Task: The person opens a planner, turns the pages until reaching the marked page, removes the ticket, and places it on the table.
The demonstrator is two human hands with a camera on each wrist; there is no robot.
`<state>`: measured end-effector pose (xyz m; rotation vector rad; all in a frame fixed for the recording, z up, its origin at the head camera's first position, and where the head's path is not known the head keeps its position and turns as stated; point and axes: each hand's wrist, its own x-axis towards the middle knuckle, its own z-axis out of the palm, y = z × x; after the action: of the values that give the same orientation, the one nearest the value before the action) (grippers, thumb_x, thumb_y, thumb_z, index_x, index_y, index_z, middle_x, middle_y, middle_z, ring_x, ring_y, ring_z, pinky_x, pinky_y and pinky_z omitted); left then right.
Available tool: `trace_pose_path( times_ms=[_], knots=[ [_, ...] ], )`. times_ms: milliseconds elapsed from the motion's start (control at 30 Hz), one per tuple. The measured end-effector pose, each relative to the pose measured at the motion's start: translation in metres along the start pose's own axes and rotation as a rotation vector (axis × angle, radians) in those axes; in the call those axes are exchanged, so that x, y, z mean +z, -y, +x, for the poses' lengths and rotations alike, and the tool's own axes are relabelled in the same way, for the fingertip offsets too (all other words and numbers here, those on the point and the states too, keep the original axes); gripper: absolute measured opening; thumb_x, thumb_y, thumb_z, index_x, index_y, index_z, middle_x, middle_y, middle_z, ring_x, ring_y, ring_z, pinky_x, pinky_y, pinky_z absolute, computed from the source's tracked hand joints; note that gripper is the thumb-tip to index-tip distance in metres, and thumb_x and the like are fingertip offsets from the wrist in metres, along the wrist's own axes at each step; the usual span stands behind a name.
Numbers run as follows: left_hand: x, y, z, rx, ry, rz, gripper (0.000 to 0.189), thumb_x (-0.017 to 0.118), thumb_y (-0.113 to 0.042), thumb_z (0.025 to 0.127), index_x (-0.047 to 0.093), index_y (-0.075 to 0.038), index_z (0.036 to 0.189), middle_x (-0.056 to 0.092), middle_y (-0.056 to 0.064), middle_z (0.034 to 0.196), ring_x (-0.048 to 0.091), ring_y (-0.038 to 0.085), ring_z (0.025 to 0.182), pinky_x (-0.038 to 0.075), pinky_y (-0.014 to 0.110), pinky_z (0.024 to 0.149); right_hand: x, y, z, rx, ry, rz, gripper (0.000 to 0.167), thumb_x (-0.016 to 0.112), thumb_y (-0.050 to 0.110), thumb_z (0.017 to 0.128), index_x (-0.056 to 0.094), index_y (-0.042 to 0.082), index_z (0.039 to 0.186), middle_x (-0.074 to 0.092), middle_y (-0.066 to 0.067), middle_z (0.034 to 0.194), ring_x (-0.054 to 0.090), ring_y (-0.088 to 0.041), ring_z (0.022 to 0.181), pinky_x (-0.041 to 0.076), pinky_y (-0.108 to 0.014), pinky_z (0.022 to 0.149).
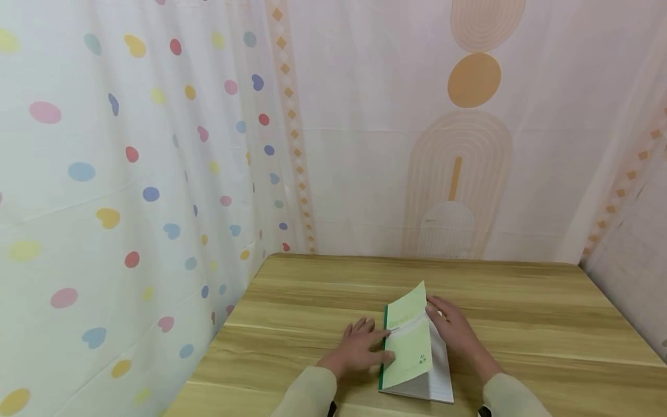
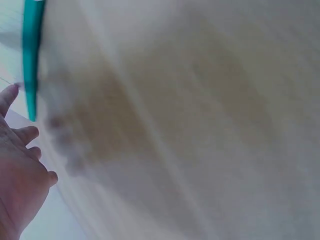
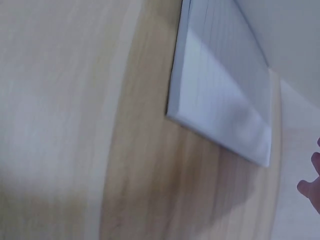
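The notebook (image 1: 408, 350) lies on the table (image 1: 307, 295), in front of the person and between the two hands, with its green spine (image 2: 31, 65) at the left side. Its light green cover is lifted at the right edge and stands tilted over the white pages (image 1: 440, 362), which show lines in the right wrist view. The left hand (image 1: 361, 346) has its fingers spread and rather straight; the thumb and the index finger touch the cover near the spine, while the other fingers are to the left of the notebook. The right hand (image 1: 454, 329) is at the raised edge of the cover, with the thumb and a finger close to it; I cannot tell if they pinch it or only touch it. The hands are apart from each other. Both arms wear pale sleeves (image 1: 311, 389). The table has a wood pattern with lighter and darker stripes. Behind it hangs a pale curtain (image 1: 359, 145) with arches and orange shapes, and at the left hangs a white curtain (image 1: 156, 127) with coloured dots and hearts.
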<state>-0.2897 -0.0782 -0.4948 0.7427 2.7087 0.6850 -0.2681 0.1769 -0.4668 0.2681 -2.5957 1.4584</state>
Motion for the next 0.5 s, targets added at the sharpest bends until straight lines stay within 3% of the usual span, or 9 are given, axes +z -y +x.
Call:
trace_pose_path(
  times_ms=[200, 300, 433, 500],
  knots=[
    [-0.012, -0.015, 0.008, 0.059, -0.054, -0.069, 0.06, 0.036, -0.057, 0.103, 0.054, -0.019, 0.144, 0.039, 0.017, 0.154, 0.021, 0.041, 0.146, 0.014, 0.062, 0.115, 0.01, 0.015, 0.005, -0.056, 0.02, 0.052, 0.042, 0.042, 0.02, 0.108, 0.051, -0.005, 0.14, 0.049, -0.026, 0.143, 0.04, -0.046, 0.135, 0.031, -0.061, 0.109],
    [-0.019, -0.023, 0.012, 0.055, -0.086, -0.183, 0.065, 0.029, -0.058, 0.104, 0.053, -0.014, 0.145, 0.038, 0.018, 0.154, 0.026, 0.04, 0.145, 0.019, 0.061, 0.114, 0.016, 0.02, 0.007, -0.081, 0.054, 0.065, 0.041, 0.043, 0.018, 0.107, 0.052, -0.003, 0.141, 0.049, -0.024, 0.144, 0.04, -0.044, 0.136, 0.03, -0.061, 0.109],
    [-0.031, -0.031, 0.014, 0.025, -0.116, -0.321, 0.074, 0.032, -0.065, 0.1, 0.052, -0.009, 0.145, 0.037, 0.017, 0.155, 0.028, 0.038, 0.144, 0.023, 0.061, 0.112, 0.023, 0.022, 0.008, -0.146, 0.103, 0.03, 0.04, 0.046, 0.016, 0.106, 0.052, 0.0, 0.142, 0.05, -0.021, 0.145, 0.039, -0.043, 0.137, 0.029, -0.061, 0.11],
    [-0.037, -0.033, 0.015, 0.024, -0.123, -0.326, 0.074, 0.036, -0.066, 0.099, 0.052, -0.009, 0.145, 0.038, 0.015, 0.155, 0.03, 0.037, 0.144, 0.025, 0.06, 0.112, 0.025, 0.021, 0.009, -0.174, 0.12, 0.004, 0.04, 0.047, 0.017, 0.106, 0.052, 0.002, 0.143, 0.05, -0.02, 0.145, 0.039, -0.042, 0.137, 0.029, -0.062, 0.109]
  ],
)
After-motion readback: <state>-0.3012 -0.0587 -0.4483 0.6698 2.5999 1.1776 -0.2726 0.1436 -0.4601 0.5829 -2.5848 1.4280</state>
